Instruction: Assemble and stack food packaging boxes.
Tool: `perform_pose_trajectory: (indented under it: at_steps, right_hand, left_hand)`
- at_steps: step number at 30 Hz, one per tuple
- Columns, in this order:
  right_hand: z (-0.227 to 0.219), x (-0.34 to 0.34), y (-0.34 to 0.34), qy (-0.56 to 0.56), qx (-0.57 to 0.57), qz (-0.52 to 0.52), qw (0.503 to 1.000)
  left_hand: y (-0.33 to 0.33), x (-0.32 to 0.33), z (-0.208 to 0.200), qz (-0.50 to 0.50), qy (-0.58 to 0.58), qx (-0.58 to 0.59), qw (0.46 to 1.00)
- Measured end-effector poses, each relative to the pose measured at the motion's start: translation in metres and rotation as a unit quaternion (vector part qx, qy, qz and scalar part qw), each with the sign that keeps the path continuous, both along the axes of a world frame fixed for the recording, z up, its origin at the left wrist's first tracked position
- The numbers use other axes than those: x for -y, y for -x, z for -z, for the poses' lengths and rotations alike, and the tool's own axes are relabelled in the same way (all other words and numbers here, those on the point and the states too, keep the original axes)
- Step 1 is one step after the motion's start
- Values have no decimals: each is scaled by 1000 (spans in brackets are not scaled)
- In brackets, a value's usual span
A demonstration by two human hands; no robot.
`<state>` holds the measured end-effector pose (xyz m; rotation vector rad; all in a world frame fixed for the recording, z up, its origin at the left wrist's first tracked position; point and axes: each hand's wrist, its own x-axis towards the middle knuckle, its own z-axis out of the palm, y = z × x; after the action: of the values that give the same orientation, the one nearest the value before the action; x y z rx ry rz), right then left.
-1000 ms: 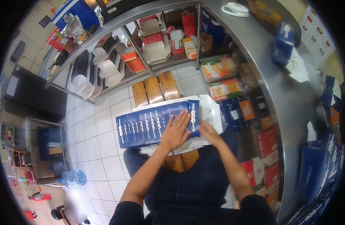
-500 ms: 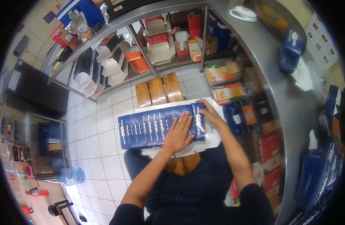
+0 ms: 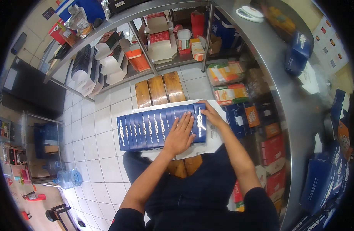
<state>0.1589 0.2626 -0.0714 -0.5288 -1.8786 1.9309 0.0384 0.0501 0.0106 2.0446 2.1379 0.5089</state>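
Left hand [image 3: 179, 134] is lying open and flat, fingers slightly spread, on the overlapping row of navy-blue printed cardboard cartons [image 3: 144, 131], probably steadying it. Right hand [image 3: 213, 115] is resting part-curled at the row's far right corner; can't tell if it's gripping. Row is sitting over white card [image 3: 213, 139] on a brown slatted wooden bench [image 3: 158, 91], likely for firm support near the lap.

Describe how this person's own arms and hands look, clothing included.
The left hand and right hand are ungloved, and no watch or bracelet shows on either wrist. Both forearms are bare. The left sleeve and right sleeve are short and dark, the left with a touch of red.
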Motion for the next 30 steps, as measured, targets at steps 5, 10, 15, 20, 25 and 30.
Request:
perform_pose_trajectory:
  at_steps: [5, 10, 15, 20, 25, 30]
  right_hand:
    - [4, -1, 2, 23, 24, -17, 999]
    - [10, 2, 9, 16, 24, -12, 1000]
    - [9, 5, 9, 11, -2, -20, 1000]
    - [5, 10, 8, 66, 16, 0, 998]
    - [21, 13, 13, 45, 43, 13, 998]
    - [25, 15, 28, -10, 8, 81, 997]
  left_hand:
    - [0, 0, 0, -6, 8, -12, 1000]
    - [1, 0, 0, 5, 13, -9, 1000]
    - [0, -1, 1, 5, 5, -7, 1000]
    - [-1, -2, -1, -6, 2, -8, 1000]
    - [-2, -1, -1, 3, 3, -14, 1000]
    - [-3, 0, -1, -5, 4, -11, 1000]
